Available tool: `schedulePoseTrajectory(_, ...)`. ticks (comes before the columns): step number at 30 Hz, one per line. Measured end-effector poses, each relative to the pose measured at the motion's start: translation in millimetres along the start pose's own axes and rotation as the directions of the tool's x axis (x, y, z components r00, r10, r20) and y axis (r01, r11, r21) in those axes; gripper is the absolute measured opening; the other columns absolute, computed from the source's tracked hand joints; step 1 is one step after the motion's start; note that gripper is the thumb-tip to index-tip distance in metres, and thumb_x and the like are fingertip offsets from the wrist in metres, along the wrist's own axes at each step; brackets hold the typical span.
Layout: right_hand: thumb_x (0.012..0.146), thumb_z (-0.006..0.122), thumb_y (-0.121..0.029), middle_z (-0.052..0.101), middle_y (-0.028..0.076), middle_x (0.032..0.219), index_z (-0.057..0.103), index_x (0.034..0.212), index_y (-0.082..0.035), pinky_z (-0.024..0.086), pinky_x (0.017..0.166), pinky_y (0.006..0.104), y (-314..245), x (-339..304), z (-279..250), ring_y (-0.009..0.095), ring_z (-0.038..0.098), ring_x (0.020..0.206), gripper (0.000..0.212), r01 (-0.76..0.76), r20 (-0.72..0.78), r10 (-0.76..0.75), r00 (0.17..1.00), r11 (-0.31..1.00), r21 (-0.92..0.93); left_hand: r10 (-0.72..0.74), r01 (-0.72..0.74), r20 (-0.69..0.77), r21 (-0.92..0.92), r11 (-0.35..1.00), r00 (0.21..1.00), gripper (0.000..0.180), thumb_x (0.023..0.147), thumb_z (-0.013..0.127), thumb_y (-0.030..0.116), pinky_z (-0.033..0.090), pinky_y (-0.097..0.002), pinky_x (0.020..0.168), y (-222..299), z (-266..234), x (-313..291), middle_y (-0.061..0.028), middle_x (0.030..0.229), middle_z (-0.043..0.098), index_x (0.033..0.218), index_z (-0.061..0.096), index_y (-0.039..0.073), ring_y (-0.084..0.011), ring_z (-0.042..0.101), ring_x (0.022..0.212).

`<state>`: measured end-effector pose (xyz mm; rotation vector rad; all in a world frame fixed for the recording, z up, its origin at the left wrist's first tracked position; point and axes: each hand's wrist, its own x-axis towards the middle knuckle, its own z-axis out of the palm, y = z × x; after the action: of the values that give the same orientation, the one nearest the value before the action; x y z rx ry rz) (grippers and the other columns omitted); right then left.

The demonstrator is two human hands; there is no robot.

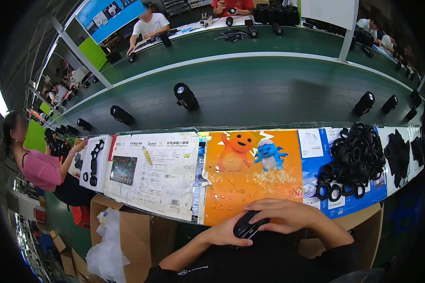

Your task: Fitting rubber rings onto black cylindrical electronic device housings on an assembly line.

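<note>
Close to my body, at the near edge of the bench, I hold a black rounded device [244,227] with a glossy face and small pale markings. My left hand [225,232] wraps its left side, with the thumb along the lower edge. From the right, my right hand [282,215] grips it with its fingers curled over the top. The palms hide part of the device, so its exact kind is unclear. Just beyond the hands lies an orange sheet [274,177] with cartoon figures. To the right, a heap of black rings [359,153] rests on a blue sheet [344,207].
Across the bench runs a green conveyor [250,89] carrying black cylinders [186,96]. A yellow pen [147,155] lies on a white printed sheet [174,174]. Left is a white tray [86,174] with black parts; a person in pink [42,170] works beyond. Cardboard boxes [137,236] stand below.
</note>
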<state>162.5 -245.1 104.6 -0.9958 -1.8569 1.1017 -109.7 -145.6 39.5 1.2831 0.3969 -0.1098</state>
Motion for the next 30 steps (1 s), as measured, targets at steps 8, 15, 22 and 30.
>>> schedulePoseTrajectory(8,0.103,0.080,-0.016,0.062,0.017,0.156,0.070,0.139,-0.009,0.053,0.116,0.0445,7,-2,10,0.037,0.060,0.146,0.038,-0.054,-0.003,0.055,0.999,0.998,0.044,0.001,0.000,-0.039,0.035,0.999,0.999,0.102,0.085,0.100,0.028,0.047,-0.0325,0.112,6,4,-6,-0.0081,0.141,0.061,0.165,0.043,-0.001,-0.0161,0.058,0.128)
schedulePoseTrajectory(15,0.102,0.079,-0.013,0.062,0.017,0.155,0.063,0.147,-0.007,0.048,0.122,0.0478,5,-3,25,0.037,0.059,0.146,0.048,-0.182,-0.024,0.191,0.981,0.961,0.208,-0.027,0.038,-0.102,0.101,0.994,0.994,0.098,0.087,0.096,0.033,0.050,-0.0348,0.111,12,12,-16,-0.0139,0.140,0.064,0.162,0.044,-0.002,-0.0203,0.062,0.127)
schedulePoseTrajectory(22,0.102,0.079,-0.012,0.063,0.017,0.152,0.064,0.145,-0.006,0.048,0.121,0.0476,-2,-5,42,0.037,0.060,0.145,0.046,-0.174,-0.117,0.201,0.973,0.963,0.205,0.004,0.025,-0.173,0.165,0.986,0.985,0.102,0.085,0.097,0.033,0.051,-0.0360,0.112,5,16,-24,-0.0180,0.137,0.067,0.163,0.044,-0.004,-0.0237,0.065,0.127)
schedulePoseTrajectory(30,0.114,0.065,-0.040,0.048,0.015,0.170,0.042,0.169,-0.007,0.043,0.126,0.0483,37,17,42,0.032,0.053,0.153,0.068,-0.101,-0.381,0.261,0.887,0.914,0.392,0.252,-0.310,-0.354,-0.115,0.944,0.901,0.131,0.067,0.112,0.032,0.049,-0.0432,0.120,-2,-14,-5,-0.0158,0.155,0.058,0.168,0.035,0.002,-0.0268,0.061,0.141)
